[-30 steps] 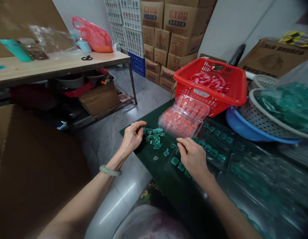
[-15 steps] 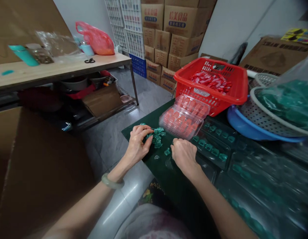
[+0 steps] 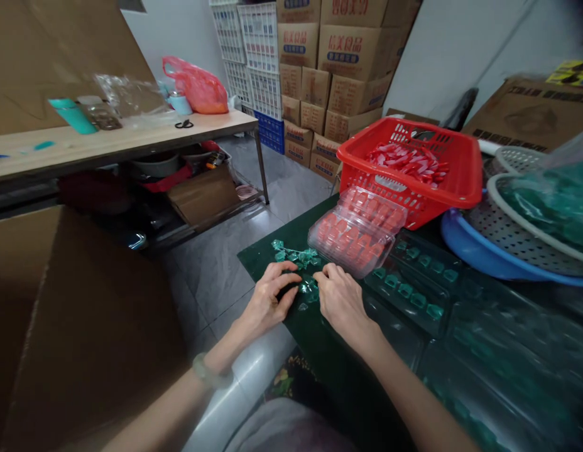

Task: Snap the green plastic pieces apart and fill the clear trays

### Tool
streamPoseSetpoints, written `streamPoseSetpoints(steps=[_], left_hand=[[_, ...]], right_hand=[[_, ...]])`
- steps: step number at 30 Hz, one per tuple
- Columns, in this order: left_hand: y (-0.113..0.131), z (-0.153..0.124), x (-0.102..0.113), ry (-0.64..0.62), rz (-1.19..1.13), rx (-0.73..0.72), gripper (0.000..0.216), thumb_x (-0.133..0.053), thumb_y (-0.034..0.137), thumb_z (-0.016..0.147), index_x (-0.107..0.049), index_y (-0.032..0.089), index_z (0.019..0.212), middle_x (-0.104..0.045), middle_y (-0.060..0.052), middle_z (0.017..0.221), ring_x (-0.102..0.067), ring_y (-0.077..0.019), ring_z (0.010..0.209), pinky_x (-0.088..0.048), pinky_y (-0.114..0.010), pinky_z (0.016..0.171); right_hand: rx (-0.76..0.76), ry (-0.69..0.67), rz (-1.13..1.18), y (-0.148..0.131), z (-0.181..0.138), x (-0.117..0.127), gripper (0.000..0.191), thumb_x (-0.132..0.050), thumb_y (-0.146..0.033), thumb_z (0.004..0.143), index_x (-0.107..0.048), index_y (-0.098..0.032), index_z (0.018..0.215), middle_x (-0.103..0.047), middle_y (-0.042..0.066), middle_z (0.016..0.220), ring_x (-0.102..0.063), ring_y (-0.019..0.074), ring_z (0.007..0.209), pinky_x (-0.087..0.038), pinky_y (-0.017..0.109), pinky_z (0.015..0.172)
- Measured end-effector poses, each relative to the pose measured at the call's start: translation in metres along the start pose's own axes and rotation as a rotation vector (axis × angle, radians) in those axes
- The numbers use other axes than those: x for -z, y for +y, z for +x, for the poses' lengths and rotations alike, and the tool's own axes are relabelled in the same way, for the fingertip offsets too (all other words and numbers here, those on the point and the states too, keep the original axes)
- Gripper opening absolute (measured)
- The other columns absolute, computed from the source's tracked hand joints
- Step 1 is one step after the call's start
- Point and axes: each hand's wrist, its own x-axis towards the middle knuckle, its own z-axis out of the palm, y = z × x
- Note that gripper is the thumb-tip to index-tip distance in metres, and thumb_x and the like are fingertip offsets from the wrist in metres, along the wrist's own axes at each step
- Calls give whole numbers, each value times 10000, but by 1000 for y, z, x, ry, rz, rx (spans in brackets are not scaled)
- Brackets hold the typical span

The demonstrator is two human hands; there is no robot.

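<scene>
Over the near corner of the dark green table (image 3: 261, 248), my left hand (image 3: 272, 294) is curved with its thumb and fingers apart. Its fingertips are beside clear green, jelly-like pieces (image 3: 309, 289). My right hand (image 3: 342, 298) is closed, its fingertips pressed together at the right edge of those pieces; what they pinch is hidden. Beyond both hands lies a loose cluster of green pieces (image 3: 298, 256) joined by thin stems. A small clear bit (image 3: 303, 307) rests just below. To the right, a clear plastic tray (image 3: 404, 300) holds green pieces in rows.
An open clear clamshell box (image 3: 317, 242) of orange-red pieces stands behind my right hand. Past it are a red basket (image 3: 414, 199) of red pieces and a blue basin (image 3: 465, 242) under a grey colander (image 3: 496, 220). More clear trays (image 3: 489, 320) cover the right side.
My left hand has come away from the green cluster towards my right hand. The two hands are now closer together around green pieces. The whole view has shifted slightly.
</scene>
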Motion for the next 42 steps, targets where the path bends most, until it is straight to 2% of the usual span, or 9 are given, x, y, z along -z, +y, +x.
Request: streamPoseSetpoints(steps=[3, 6, 12, 17, 22, 29, 34, 38, 42], left_hand=[[-11, 2, 7, 137, 9, 112, 170, -492, 147, 802, -584, 183, 940, -551, -84, 1049, -545, -188, 947, -456, -331, 811], [-19, 7, 13, 187, 99, 181, 134, -508, 189, 803, -596, 174, 902, -587, -68, 955, -560, -178, 858, -462, -313, 761], [-17, 9, 11, -31, 328, 130, 189, -569, 297, 777, -629, 187, 919, -612, -53, 872, -510, -201, 828, -442, -332, 726], [-18, 5, 10, -32, 377, 160, 162, -526, 232, 789, -624, 182, 908, -608, -56, 888, -502, -208, 835, -434, -344, 741], [-19, 4, 12, -30, 387, 155, 362, -482, 59, 703, -590, 179, 1027, -588, -62, 1009, -492, -224, 918, -430, -364, 784], [-23, 1, 14, 193, 306, 183, 229, -493, 140, 762, -600, 170, 962, -595, -70, 966, -510, -211, 916, -435, -356, 815], [-28, 12, 17, 252, 290, 186, 181, -477, 175, 803, -621, 184, 911, -613, -59, 919, -526, -195, 877, -435, -336, 794], [-23, 35, 14, 141, 340, 155, 173, -508, 211, 792, -652, 194, 884, -606, -57, 897, -498, -206, 862, -419, -340, 774], [-21, 53, 4, 7, 370, 174, 90, -625, 235, 684, -665, 177, 739, -595, -86, 862, -463, -259, 859, -389, -387, 737]], right_hand=[[-16, 7, 26, 6, -9, 0, 214, -393, -127, 847, -590, -200, 810, -549, 60, 860, -492, 178, 798, -338, 301, 697], [-40, 44, 89, 4, -11, 3, 233, -373, -126, 861, -591, -194, 911, -557, 61, 882, -500, 174, 829, -338, 296, 733], [-17, 58, 165, -14, 4, 5, 213, -422, -304, 874, -564, -221, 1010, -574, 43, 903, -513, 188, 863, -344, 293, 728], [-1, 18, 118, -21, 24, 1, 229, -365, -253, 894, -555, -253, 1023, -584, 32, 888, -547, 168, 802, -348, 277, 658], [19, -81, 23, -25, 42, -4, 197, -385, -194, 864, -571, -199, 927, -596, 61, 853, -572, 181, 744, -344, 274, 586], [-22, -13, 105, -23, 37, -7, 140, -412, -214, 848, -543, -194, 894, -592, 43, 876, -579, 174, 749, -362, 263, 577], [-123, 128, 249, -12, 19, -4, 114, -447, -254, 840, -539, -229, 902, -584, 17, 898, -573, 158, 769, -375, 255, 613], [-181, 208, 368, -4, 8, 0, 101, -461, -232, 825, -546, -215, 876, -599, 11, 857, -570, 156, 750, -387, 260, 654], [-235, 290, 525, 2, 2, 1, 145, -470, -207, 806, -544, -192, 929, -608, 20, 847, -554, 137, 685, -412, 254, 663]])
